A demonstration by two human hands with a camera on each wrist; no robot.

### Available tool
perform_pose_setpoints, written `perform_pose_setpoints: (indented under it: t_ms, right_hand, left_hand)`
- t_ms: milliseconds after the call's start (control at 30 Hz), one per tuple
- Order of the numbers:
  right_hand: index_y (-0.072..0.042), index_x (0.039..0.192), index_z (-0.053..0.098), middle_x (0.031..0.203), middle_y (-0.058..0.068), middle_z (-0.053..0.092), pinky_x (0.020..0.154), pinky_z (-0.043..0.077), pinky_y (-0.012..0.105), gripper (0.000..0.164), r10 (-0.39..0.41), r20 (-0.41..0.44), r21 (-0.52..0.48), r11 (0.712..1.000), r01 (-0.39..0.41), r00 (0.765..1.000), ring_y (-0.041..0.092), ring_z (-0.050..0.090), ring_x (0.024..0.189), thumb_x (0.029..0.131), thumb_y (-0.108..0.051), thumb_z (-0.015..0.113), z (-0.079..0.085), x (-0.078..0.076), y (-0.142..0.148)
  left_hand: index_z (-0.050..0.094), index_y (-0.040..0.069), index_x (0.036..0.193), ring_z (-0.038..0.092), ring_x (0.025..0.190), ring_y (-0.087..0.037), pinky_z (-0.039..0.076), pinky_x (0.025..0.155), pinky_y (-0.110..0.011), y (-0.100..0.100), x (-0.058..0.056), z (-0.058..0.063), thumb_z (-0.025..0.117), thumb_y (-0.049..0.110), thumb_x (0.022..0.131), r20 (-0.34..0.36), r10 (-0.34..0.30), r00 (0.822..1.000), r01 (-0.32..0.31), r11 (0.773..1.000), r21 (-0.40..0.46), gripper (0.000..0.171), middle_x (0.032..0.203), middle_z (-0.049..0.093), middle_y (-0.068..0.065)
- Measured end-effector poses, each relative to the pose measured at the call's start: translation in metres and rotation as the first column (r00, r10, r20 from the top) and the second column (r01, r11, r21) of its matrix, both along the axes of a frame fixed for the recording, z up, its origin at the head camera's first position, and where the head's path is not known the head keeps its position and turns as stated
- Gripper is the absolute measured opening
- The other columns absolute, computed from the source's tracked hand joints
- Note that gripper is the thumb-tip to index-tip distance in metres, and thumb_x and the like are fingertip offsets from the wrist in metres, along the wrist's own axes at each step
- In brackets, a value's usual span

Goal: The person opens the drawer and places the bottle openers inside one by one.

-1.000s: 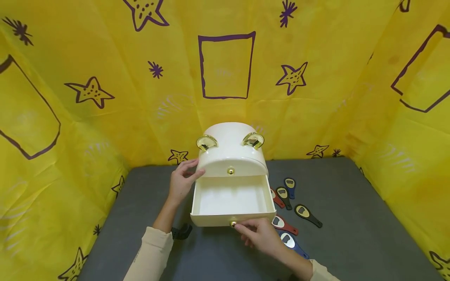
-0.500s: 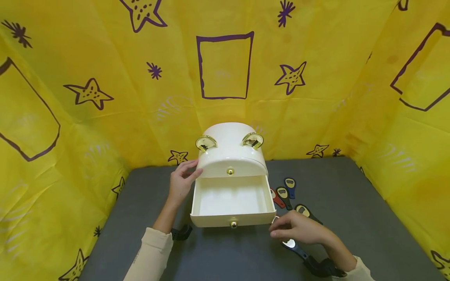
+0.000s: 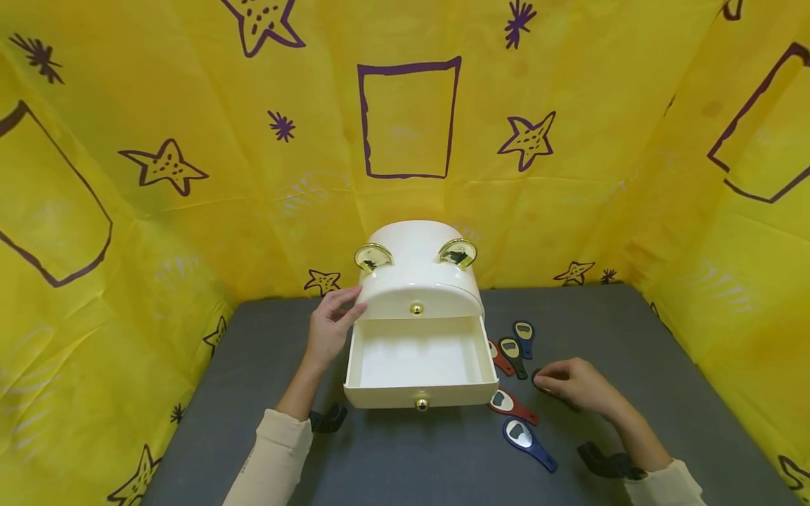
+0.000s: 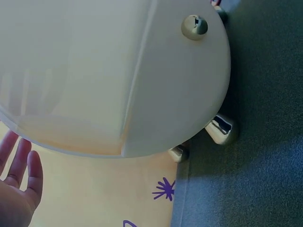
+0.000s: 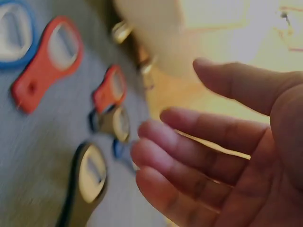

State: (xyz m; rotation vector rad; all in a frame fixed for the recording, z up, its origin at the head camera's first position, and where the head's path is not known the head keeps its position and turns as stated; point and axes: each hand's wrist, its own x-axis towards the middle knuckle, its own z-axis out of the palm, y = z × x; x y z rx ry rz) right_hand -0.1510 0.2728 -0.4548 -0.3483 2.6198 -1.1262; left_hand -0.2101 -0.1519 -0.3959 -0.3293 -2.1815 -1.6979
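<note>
A white box (image 3: pixel 414 274) with gold knobs and two gold ear shapes on top stands in the middle of the table. Its lower drawer (image 3: pixel 422 398) is pulled out, with nothing inside. My left hand (image 3: pixel 326 332) rests its fingertips against the box's left side; its fingers show at the box's edge in the left wrist view. To the right, my right hand (image 3: pixel 579 385) hovers over a black bottle opener (image 5: pixel 87 182), covering most of it in the head view. In the right wrist view the hand's fingers are spread from the thumb, with nothing between them.
Right of the drawer lie a red bottle opener (image 3: pixel 515 406) and a blue bottle opener (image 3: pixel 530 444). Farther back are a black opener (image 3: pixel 511 355), another blue opener (image 3: pixel 524 337) and a partly hidden red one (image 3: pixel 503 360). Yellow patterned cloth (image 3: pixel 405 197) walls the table.
My right hand has let go of the lower drawer's knob and moved right, past the red and blue openers, to the black opener. My left hand has stayed at the box's side.
</note>
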Motion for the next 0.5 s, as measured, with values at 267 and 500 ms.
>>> perform_pose_setpoints:
  t_ms: [267,500]
  right_hand:
    - [0.0,0.09,0.072,0.083,0.009,0.072,0.064,0.051,0.034,0.021,-0.147,-0.141,0.211,0.962,0.175,0.979,0.018,0.063,0.073,0.085,-0.021,0.074,-0.022,-0.001,0.02]
    - [0.009,0.097,0.069,0.088,0.021,0.07,0.071,0.052,0.05,0.036,-0.172,-0.167,0.331,0.918,0.22,0.971,0.034,0.065,0.081,0.078,-0.02,0.078,-0.039,-0.001,0.029]
  left_hand:
    - [0.065,-0.011,0.117,0.055,0.098,0.004,0.048,0.074,-0.009,0.0,-0.001,0.0,0.071,-0.001,0.084,-0.02,-0.017,1.0,0.017,1.0,0.009,0.035,0.122,0.059,-0.029]
    - [0.064,-0.011,0.118,0.054,0.1,0.004,0.048,0.076,-0.008,-0.002,-0.005,-0.005,0.071,-0.003,0.085,-0.006,-0.019,1.0,0.019,1.0,0.011,0.035,0.124,0.059,-0.029]
